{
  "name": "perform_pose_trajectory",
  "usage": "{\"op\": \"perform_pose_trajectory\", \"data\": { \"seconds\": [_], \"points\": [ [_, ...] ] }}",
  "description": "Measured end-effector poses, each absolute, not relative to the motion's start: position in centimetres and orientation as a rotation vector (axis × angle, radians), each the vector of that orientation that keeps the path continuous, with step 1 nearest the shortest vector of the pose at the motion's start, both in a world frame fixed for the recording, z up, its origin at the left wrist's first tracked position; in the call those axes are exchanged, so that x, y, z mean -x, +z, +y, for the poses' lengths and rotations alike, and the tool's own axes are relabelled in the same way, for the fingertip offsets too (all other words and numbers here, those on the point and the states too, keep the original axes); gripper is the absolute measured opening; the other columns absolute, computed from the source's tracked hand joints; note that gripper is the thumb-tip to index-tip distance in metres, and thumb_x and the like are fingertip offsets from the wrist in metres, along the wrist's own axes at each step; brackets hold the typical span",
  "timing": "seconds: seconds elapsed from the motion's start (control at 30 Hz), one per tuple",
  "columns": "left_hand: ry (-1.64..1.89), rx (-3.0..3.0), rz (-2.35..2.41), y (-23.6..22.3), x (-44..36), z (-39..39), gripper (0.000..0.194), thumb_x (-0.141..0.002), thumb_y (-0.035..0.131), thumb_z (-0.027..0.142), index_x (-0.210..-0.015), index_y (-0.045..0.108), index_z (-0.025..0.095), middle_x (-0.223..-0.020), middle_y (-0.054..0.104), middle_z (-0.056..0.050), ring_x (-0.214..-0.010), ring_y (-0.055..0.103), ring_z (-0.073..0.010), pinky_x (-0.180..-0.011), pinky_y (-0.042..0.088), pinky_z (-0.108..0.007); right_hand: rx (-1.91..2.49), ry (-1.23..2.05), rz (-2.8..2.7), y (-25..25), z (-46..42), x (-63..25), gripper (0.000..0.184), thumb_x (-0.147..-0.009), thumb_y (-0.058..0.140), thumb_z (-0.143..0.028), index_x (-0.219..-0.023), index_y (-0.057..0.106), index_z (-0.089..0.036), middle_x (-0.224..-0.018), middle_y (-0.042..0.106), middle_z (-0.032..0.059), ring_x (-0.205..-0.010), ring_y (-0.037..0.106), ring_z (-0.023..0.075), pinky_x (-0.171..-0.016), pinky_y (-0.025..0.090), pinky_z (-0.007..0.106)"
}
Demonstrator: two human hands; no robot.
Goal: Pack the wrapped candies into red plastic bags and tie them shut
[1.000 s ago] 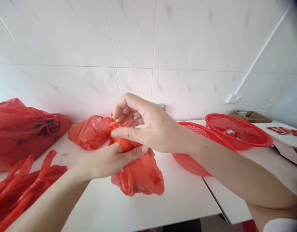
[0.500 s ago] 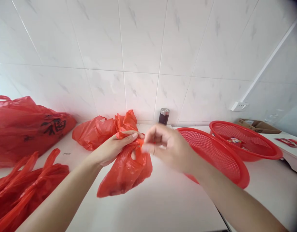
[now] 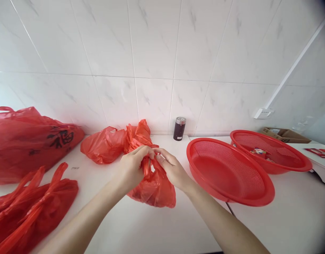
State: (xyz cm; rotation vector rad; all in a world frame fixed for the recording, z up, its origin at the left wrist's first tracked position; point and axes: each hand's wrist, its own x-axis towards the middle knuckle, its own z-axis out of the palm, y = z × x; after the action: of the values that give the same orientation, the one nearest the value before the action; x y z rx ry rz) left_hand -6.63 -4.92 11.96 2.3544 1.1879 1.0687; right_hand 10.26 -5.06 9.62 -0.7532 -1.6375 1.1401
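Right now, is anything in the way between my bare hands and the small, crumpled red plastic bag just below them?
Nothing visible: your left hand and right hand are both at the small red plastic bag's gathered top. The perforated red plastic basket stands to the right, not in between.

Bag point(image 3: 157, 192) of thin, glossy, crinkled plastic

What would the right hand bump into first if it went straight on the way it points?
Most likely the left hand, whose fingers lie just ahead of the right hand. A bunched red bag seems to lie roughly beyond, though depth is unclear.
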Motion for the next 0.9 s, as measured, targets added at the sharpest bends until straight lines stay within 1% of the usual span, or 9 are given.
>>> {"op": "perform_pose_trajectory", "data": {
  "seconds": [0.1,0.17,0.27,0.4,0.5,0.6,0.7,0.8,0.9],
  "points": [
    [1.311,-2.454,1.173,10.6,6.3,-5.1,0.025,-0.081,0.043,0.005,-0.093,0.055,0.023,-0.114,0.061,-0.004,-0.095,0.062,-0.0164,-0.067,0.048,-0.025,0.59,1.419,-1.552,9.1,-5.7,-10.0,0.026,-0.099,0.048,-0.042,-0.115,0.059,-0.025,-0.115,0.058,0.0038,-0.111,0.054,0.0183,-0.101,0.04,0.034],
    [1.387,-2.452,1.171,9.9,6.4,-5.2,0.025,-0.083,0.046,0.008,-0.1,0.057,0.023,-0.12,0.058,-0.006,-0.103,0.061,-0.0184,-0.07,0.05,-0.026,0.587,1.568,-1.507,8.8,-5.8,-10.1,0.025,-0.094,0.056,-0.044,-0.107,0.06,-0.023,-0.101,0.061,0.0031,-0.097,0.059,0.0179,-0.094,0.045,0.035],
    [1.336,-2.458,1.137,9.3,7.1,-5.5,0.031,-0.083,0.049,0.009,-0.108,0.06,0.025,-0.119,0.058,-0.006,-0.102,0.062,-0.0185,-0.072,0.052,-0.027,0.657,1.595,-1.495,8.2,-5.6,-10.5,0.025,-0.087,0.066,-0.043,-0.095,0.059,-0.021,-0.088,0.061,0.0011,-0.084,0.06,0.0164,-0.084,0.048,0.034],
    [1.194,-2.46,1.114,8.7,8.0,-6.1,0.035,-0.087,0.045,0.011,-0.113,0.063,0.027,-0.11,0.066,-0.003,-0.094,0.065,-0.0163,-0.078,0.053,-0.026,0.778,1.104,-1.637,7.7,-5.9,-10.4,0.015,-0.092,0.058,-0.035,-0.093,0.056,-0.021,-0.102,0.06,0.0031,-0.098,0.057,0.0168,-0.088,0.046,0.034],
    [1.091,-2.485,1.186,8.0,8.9,-6.3,0.034,-0.092,0.045,0.019,-0.12,0.062,0.028,-0.106,0.07,-0.003,-0.091,0.065,-0.017,-0.077,0.053,-0.027,0.824,0.737,-1.74,7.3,-6.4,-9.9,0.006,-0.095,0.052,-0.027,-0.095,0.054,-0.022,-0.108,0.057,0.0025,-0.1,0.056,0.0147,-0.086,0.046,0.029],
    [1.061,-2.453,1.303,6.6,10.6,-6.5,0.034,-0.095,0.043,0.028,-0.123,0.061,0.027,-0.108,0.07,-0.005,-0.095,0.064,-0.0196,-0.081,0.052,-0.031,0.879,0.508,-1.825,6.0,-6.0,-10.1,0.008,-0.096,0.046,-0.022,-0.095,0.054,-0.022,-0.099,0.06,0.0017,-0.091,0.057,0.014,-0.078,0.046,0.026],
    [1.137,-2.26,1.494,4.1,13.5,-7.3,0.034,-0.095,0.042,0.038,-0.112,0.068,0.025,-0.108,0.068,-0.007,-0.097,0.064,-0.021,-0.086,0.05,-0.032,1.131,0.251,-1.9,3.3,-4.4,-11.7,0.01,-0.093,0.045,-0.018,-0.09,0.053,-0.022,-0.085,0.061,0.0004,-0.08,0.057,0.0155,-0.069,0.041,0.026],
    [1.141,-2.03,1.672,1.3,16.0,-8.9,0.037,-0.092,0.044,0.048,-0.094,0.073,0.025,-0.103,0.07,-0.006,-0.095,0.065,-0.0222,-0.084,0.051,-0.032,1.409,0.2,-1.911,-0.1,-2.4,-13.9,0.009,-0.088,0.046,-0.015,-0.084,0.051,-0.022,-0.079,0.061,-0.0003,-0.075,0.057,0.0166,-0.062,0.037,0.025],
    [1.074,-1.82,1.74,-0.6,16.8,-10.3,0.041,-0.092,0.041,0.052,-0.091,0.072,0.025,-0.098,0.072,-0.005,-0.094,0.066,-0.0239,-0.083,0.052,-0.035,1.448,0.303,-1.863,-2.6,-0.9,-14.8,0.008,-0.088,0.045,-0.017,-0.085,0.05,-0.022,-0.082,0.061,-0.0006,-0.075,0.058,0.0161,-0.063,0.041,0.025]
  ]
}}
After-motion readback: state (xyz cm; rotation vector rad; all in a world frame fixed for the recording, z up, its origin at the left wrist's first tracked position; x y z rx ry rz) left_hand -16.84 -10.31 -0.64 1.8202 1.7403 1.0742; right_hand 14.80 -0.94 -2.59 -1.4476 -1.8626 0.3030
